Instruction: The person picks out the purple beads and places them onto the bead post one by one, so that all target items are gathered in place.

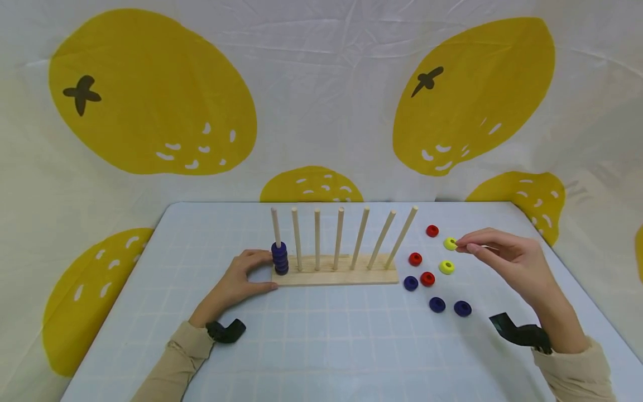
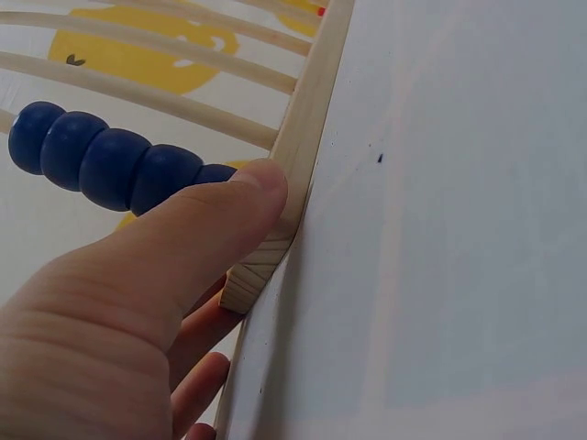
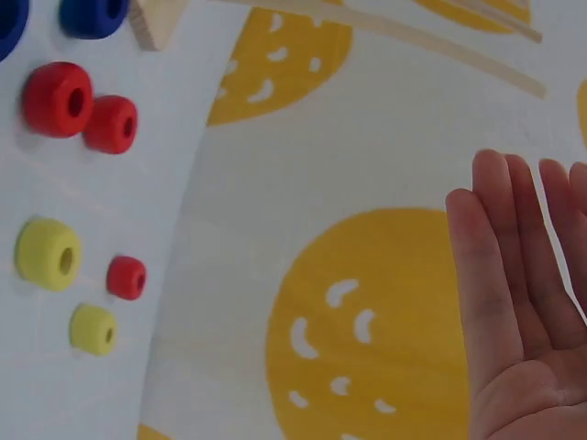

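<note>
A wooden peg stand with several upright pegs lies across the table. Its leftmost peg carries a stack of blue beads. My left hand grips the left end of the base, its thumb on the front edge and other fingers behind. My right hand hovers right of the loose beads, fingertips overlapping the edge of the far yellow bead in the head view. In the right wrist view this hand has straight fingers, holds nothing and is apart from the beads. A second yellow bead lies nearer.
Three red beads lie right of the stand: one far, one middle, one near. Three loose blue beads, including one at the front, lie closer to me. A lemon-print cloth hangs behind the table.
</note>
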{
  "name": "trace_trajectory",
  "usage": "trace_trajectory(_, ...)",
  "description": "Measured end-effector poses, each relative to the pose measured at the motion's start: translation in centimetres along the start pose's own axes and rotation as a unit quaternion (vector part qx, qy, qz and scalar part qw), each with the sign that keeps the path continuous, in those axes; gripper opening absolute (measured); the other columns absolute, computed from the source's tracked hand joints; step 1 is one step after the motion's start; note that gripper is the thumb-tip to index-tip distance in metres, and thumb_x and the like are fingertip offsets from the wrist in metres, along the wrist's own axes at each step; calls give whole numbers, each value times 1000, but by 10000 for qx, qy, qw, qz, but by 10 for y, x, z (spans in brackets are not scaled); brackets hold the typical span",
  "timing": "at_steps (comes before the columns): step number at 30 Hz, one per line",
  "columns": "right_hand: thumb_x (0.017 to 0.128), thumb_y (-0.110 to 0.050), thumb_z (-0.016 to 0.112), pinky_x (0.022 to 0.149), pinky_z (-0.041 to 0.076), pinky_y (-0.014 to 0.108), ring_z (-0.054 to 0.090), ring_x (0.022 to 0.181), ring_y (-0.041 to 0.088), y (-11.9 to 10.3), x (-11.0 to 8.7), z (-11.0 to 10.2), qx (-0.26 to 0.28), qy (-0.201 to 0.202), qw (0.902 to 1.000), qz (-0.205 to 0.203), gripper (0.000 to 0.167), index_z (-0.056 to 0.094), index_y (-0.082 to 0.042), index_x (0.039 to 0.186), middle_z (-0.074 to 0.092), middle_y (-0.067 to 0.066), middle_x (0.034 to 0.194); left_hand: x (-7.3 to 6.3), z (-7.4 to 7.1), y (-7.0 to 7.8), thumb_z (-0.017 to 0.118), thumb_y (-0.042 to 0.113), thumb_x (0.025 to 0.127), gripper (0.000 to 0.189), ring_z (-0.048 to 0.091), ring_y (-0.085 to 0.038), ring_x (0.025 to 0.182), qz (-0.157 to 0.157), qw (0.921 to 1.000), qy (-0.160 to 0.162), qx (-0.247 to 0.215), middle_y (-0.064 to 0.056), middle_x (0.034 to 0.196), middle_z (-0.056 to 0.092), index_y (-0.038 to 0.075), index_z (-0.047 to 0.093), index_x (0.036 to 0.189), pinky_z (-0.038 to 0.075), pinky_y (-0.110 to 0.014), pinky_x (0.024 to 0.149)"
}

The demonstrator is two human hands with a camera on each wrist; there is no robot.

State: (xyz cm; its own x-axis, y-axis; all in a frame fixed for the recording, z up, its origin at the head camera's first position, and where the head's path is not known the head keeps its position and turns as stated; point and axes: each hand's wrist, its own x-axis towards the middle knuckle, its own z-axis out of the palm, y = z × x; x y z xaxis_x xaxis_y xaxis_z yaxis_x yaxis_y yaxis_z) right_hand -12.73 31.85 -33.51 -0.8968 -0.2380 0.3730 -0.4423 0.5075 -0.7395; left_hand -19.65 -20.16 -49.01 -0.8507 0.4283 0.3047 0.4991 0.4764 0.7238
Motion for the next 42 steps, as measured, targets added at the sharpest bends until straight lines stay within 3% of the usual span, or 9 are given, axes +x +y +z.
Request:
trace_trajectory(9,96,0,62,82,51,14,68,96,9,33,-27,6,-253,-142,9973,675,18,70,-5,112,71,8,105,0,0,0,91,23,71,59,48,-27,122,28,10000,25,81,-3,129,62,16,67,125,36,-57,103)
trace_trajectory(16,98,-8,63,81,52,15,67,95,8,60,-46,13,-322,-555,9929,1002,17,70,-7,113,72,10,104,0,0,1,91,22,71,60,49,-27,122,102,9999,47,56,-4,129,62,15,67,125,37,-56,103)
trace_trajectory(23,98,-20,65,81,52,16,65,96,5,80,-58,19,-420,-858,9801,1738,20,71,-7,112,72,7,107,1,0,1,91,22,71,60,49,-27,123,141,9999,30,40,-3,129,63,16,67,125,37,-56,103)
trace_trajectory(28,97,-19,65,82,51,16,65,98,4,89,-63,19,-245,-1210,9700,2094,24,69,-3,115,71,10,111,1,0,0,92,21,70,60,49,-26,123,135,9999,21,20,-3,129,63,16,67,125,37,-55,103)
trace_trajectory(34,90,-18,74,85,50,17,65,102,5,91,-65,17,-4,-1663,9618,2173,35,67,-4,121,68,13,119,1,0,0,91,22,71,60,49,-26,123,122,9999,27,21,-3,130,62,17,67,125,37,-56,103)
trace_trajectory(38,85,-17,79,87,48,15,61,105,1,92,-65,15,-22,-2042,9604,1893,41,66,-5,122,67,13,121,0,0,0,91,24,72,60,48,-26,123,92,9999,14,39,-2,130,62,18,67,126,37,-56,103)
trace_trajectory(42,83,-12,80,88,48,14,59,105,-1,96,-65,14,-3,-2188,9616,1657,36,68,-7,117,67,12,119,0,0,-1,91,25,72,59,48,-26,123,94,10000,2,26,-1,130,62,19,67,126,37,-56,103)
